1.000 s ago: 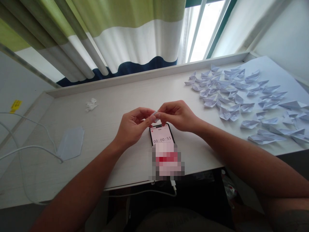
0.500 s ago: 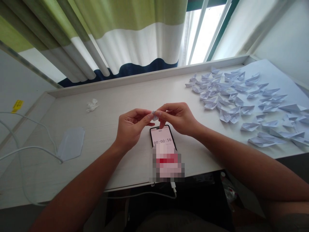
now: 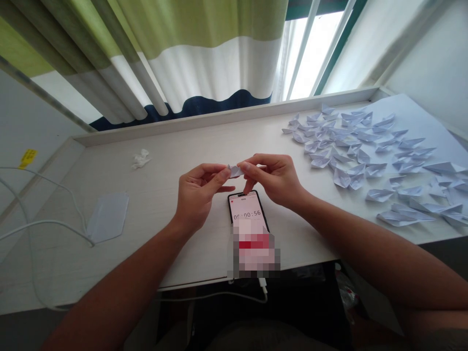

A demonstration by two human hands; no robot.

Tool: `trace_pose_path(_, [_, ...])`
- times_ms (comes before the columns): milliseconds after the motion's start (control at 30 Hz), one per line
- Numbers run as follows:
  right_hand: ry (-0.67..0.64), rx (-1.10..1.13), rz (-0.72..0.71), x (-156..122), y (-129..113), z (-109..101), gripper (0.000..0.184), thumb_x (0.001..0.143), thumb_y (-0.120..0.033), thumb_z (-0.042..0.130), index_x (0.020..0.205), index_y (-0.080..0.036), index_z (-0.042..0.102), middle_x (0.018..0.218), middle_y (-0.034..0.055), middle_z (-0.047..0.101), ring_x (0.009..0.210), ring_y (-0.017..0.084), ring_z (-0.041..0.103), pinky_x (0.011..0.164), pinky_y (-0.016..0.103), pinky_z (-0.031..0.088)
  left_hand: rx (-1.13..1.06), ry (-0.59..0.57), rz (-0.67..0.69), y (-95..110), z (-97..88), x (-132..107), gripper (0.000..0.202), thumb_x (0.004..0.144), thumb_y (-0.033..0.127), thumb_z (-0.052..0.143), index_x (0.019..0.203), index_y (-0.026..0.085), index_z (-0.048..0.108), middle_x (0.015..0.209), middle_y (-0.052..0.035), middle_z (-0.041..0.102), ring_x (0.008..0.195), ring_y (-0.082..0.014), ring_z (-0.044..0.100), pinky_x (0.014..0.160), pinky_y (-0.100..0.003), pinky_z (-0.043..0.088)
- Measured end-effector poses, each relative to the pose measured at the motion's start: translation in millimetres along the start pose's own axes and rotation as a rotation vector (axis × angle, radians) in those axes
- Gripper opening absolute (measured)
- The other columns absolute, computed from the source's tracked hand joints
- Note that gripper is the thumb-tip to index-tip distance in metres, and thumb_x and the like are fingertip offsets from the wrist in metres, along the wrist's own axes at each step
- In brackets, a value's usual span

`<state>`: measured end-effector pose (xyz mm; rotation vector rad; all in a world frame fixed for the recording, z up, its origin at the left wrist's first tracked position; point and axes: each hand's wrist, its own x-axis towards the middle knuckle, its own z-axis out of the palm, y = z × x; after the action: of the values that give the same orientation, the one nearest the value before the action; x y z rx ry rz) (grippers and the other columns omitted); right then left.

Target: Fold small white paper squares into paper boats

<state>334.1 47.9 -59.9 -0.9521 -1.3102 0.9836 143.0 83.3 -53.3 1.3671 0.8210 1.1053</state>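
A small folded white paper boat [image 3: 235, 171] is held between both hands above the desk, just beyond a phone. My left hand [image 3: 199, 192] pinches its left end between thumb and forefinger. At the right end, the thumb and forefinger of my right hand [image 3: 274, 178] grip it too; fingertips cover both tips. Below the hands lies the phone [image 3: 248, 207], showing a timer screen, its lower part pixelated. Many similar folded paper boats [image 3: 341, 178] are spread over the right side of the desk.
The white desk [image 3: 146, 204] has a raised back rim below a curtain [image 3: 215, 63]. On the left are crumpled tissue [image 3: 141, 159], a stack of paper pieces [image 3: 108, 217] and looping white cables [image 3: 47, 223]. A charging cable [image 3: 262, 285] hangs over the front edge.
My hands have moved slightly apart, and more of the paper boat shows between the fingertips. The view has shifted a little.
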Motion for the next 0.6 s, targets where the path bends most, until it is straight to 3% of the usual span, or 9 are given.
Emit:
trace_pose_path(200, [0.007, 0.032, 0.019, 0.2, 2.4, -0.1, 0.037, 0.089, -0.056, 0.081, 0.09, -0.019, 0.075, 0.08, 0.0024, 0.075, 0.064, 0.016, 0.075, 0.057, 0.029, 0.064, 0.134, -0.114, 0.101, 6.4, -2.1, -0.2, 0.029, 0.09, 0.038, 0.082, 0.115, 0.025, 0.073, 0.102, -0.0027, 0.078, 0.097, -0.0236, 0.08, 0.081, -0.038, 0.072])
trace_pose_path(367, [-0.013, 0.049, 0.013, 1.6, 0.2, -1.2, 0.037, 0.091, -0.054, 0.081, 0.092, -0.019, 0.07, 0.082, 0.0006, 0.072, 0.065, 0.016, 0.076, 0.06, 0.029, 0.066, 0.261, -0.176, 0.225, 4.4, -9.1, 1.0, 0.02, 0.092, 0.032, 0.081, 0.108, 0.023, 0.074, 0.113, -0.0057, 0.077, 0.107, -0.0242, 0.077, 0.087, -0.039, 0.071])
trace_pose_path(600, [-0.001, 0.052, 0.033, 2.7, -1.9, -0.5, 0.039, 0.095, -0.057, 0.074, 0.096, -0.021, 0.059, 0.082, -0.0017, 0.068, 0.064, 0.014, 0.076, 0.058, 0.027, 0.064, 0.207, -0.139, 0.164, 6.4, -12.3, 3.8, 0.025, 0.09, 0.041, 0.084, 0.098, 0.021, 0.071, 0.104, -0.0063, 0.079, 0.089, -0.0244, 0.082, 0.078, -0.037, 0.072])
